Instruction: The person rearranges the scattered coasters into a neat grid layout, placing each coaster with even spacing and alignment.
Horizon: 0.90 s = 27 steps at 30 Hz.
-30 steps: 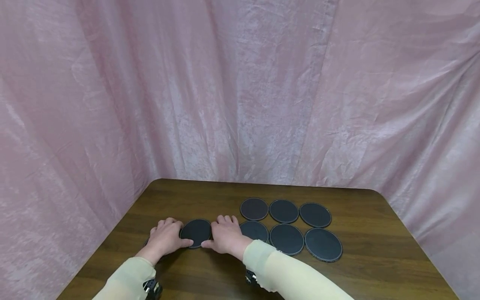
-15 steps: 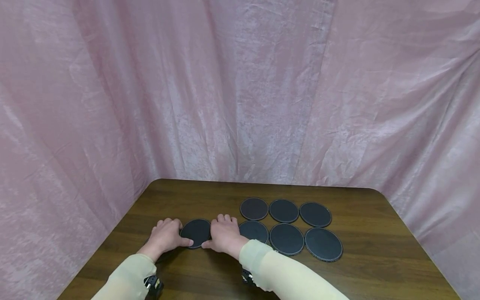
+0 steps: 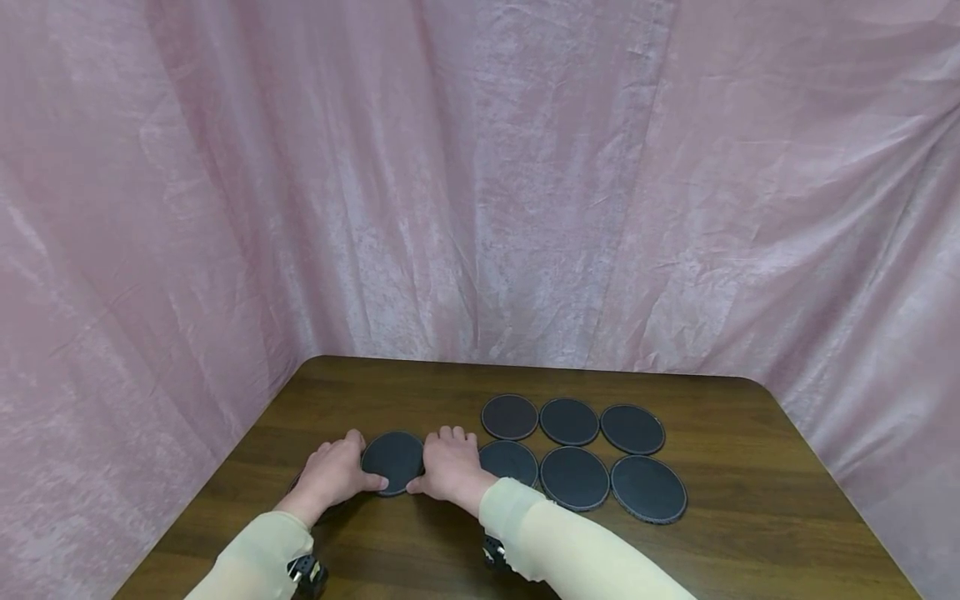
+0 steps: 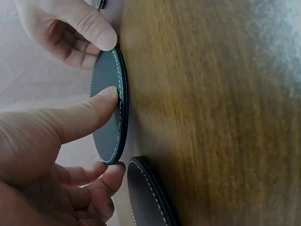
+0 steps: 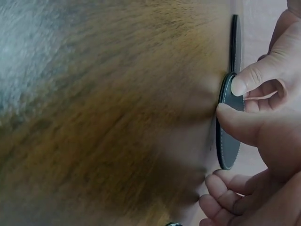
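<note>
A round dark leather coaster (image 3: 393, 463) with pale edge stitching lies between my two hands. My left hand (image 3: 332, 474) grips its left side, the thumb over the top face and the fingertips at the rim in the left wrist view. From the right, my right hand (image 3: 453, 468) holds it too, its thumb on the near rim and its fingers at the edge. The coaster looks slightly tilted, its far edge raised. A second coaster (image 4: 146, 195) lies beside my left hand, mostly hidden from the head view.
Several like coasters (image 3: 574, 478) lie flat in two rows to the right on the brown wooden table (image 3: 750, 500). My right hand partly covers the nearest one (image 3: 510, 462). A pink curtain (image 3: 480, 183) hangs behind the table's far edge.
The held coaster's far edge has come up a little, so more of its top face shows and it looks greyer. Both hands have stayed nearly in place.
</note>
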Each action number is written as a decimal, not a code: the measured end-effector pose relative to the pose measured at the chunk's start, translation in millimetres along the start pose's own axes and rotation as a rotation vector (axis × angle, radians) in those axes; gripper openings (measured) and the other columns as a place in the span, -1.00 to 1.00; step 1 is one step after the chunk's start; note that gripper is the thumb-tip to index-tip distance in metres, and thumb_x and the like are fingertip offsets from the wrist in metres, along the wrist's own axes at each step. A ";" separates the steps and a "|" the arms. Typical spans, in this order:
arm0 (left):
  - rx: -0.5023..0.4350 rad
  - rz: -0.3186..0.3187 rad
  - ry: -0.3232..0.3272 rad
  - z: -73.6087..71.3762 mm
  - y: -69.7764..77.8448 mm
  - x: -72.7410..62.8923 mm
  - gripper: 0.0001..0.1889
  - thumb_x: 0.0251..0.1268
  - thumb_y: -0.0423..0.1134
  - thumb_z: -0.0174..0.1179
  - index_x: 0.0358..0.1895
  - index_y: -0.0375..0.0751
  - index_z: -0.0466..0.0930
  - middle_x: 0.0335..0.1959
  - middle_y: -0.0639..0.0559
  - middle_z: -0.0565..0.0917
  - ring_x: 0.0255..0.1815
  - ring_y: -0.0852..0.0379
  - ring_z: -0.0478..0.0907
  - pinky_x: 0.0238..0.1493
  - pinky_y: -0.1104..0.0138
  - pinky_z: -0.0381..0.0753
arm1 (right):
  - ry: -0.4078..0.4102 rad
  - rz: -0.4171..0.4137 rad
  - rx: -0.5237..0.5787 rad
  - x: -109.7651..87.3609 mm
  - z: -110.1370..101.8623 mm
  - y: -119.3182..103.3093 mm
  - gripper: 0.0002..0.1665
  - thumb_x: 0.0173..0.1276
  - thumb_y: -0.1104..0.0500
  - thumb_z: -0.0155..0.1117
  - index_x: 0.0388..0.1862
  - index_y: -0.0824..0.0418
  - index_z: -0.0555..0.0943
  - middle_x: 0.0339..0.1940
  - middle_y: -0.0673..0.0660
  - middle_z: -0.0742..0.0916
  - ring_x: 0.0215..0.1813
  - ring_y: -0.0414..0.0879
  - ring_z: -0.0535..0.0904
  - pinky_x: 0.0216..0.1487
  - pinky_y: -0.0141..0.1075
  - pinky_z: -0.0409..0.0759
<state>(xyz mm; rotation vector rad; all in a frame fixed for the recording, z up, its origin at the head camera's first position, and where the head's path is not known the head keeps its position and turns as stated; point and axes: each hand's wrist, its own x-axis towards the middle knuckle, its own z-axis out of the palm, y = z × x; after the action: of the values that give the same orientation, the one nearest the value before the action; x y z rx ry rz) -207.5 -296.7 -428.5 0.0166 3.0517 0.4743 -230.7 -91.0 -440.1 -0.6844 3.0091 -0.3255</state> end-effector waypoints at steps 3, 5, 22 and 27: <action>-0.018 -0.002 0.014 2.2 0.7 0.2 -0.23 0.12 0.03 0.73 0.13 -0.48 0.54 -0.10 -0.29 0.78 -0.04 -0.30 0.67 0.12 -0.21 0.61 | 0.007 0.014 0.064 2.4 1.4 1.9 -0.13 0.24 -0.27 0.74 0.27 0.27 0.68 0.08 0.19 0.76 0.11 0.12 0.59 0.23 0.04 0.49; -0.027 0.000 0.022 3.5 0.7 -0.1 -0.23 0.14 0.01 0.72 0.16 -0.49 0.53 -0.08 -0.31 0.79 -0.04 -0.31 0.67 0.13 -0.22 0.61 | 0.009 0.021 0.109 3.3 1.8 3.1 -0.14 0.24 -0.21 0.76 0.29 0.28 0.65 0.07 0.18 0.80 0.09 0.13 0.64 0.20 0.03 0.48; -0.100 0.030 0.061 3.5 10.3 0.1 -0.32 0.19 -0.01 0.70 0.09 -0.40 0.49 -0.38 -0.02 0.64 -0.18 -0.19 0.63 0.00 -0.19 0.57 | 0.083 -0.018 0.222 -4.2 -9.8 18.6 -0.35 0.31 -0.03 0.75 0.20 0.18 0.60 -0.33 -0.03 0.80 -0.12 -0.01 0.79 0.13 -0.01 0.47; -0.102 0.043 0.072 3.0 20.3 2.0 -0.33 0.19 -0.02 0.70 0.08 -0.39 0.50 -0.33 -0.07 0.70 -0.13 -0.23 0.66 0.03 -0.21 0.58 | 0.079 -0.011 0.244 -6.9 -16.2 28.0 -0.39 0.30 0.00 0.76 0.15 0.18 0.62 -0.32 -0.02 0.79 -0.11 0.01 0.78 0.13 0.03 0.46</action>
<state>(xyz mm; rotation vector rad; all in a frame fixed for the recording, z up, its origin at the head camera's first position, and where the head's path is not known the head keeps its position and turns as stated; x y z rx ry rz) -209.3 -276.4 -425.3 0.0627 3.0984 0.6472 -237.7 -60.2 -430.3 -0.6806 2.9663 -0.7213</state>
